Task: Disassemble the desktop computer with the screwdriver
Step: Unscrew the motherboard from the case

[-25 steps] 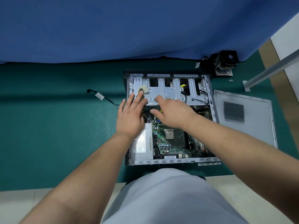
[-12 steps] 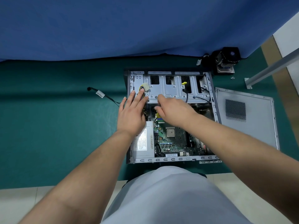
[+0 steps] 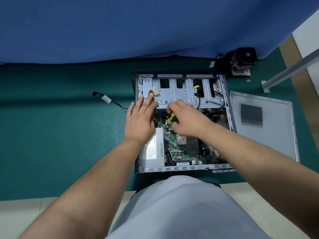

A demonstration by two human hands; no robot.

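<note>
An open desktop computer case (image 3: 183, 169) lies on its side on the green table. Inside are the green motherboard (image 3: 186, 149), a grey power supply (image 3: 151, 150) and a metal drive cage (image 3: 181, 94). My right hand (image 3: 188, 118) grips a yellow and black screwdriver (image 3: 170, 119); its tip points down at the motherboard's upper left corner. My left hand (image 3: 140, 118) lies flat with straight fingers on the case's left side, fingertips by the white power connector (image 3: 155, 91) and its yellow wires.
The removed grey side panel (image 3: 264, 125) lies right of the case. A black CPU cooler (image 3: 241, 61) stands at the back right, with small screws (image 3: 248, 81) and a metal bar (image 3: 290, 69) near it. A loose black cable (image 3: 110, 101) lies left. A blue cloth hangs behind.
My right hand has drawn back from the drive cage and tilted, and the screwdriver now shows with its tip on the motherboard. My left hand has stayed in place.
</note>
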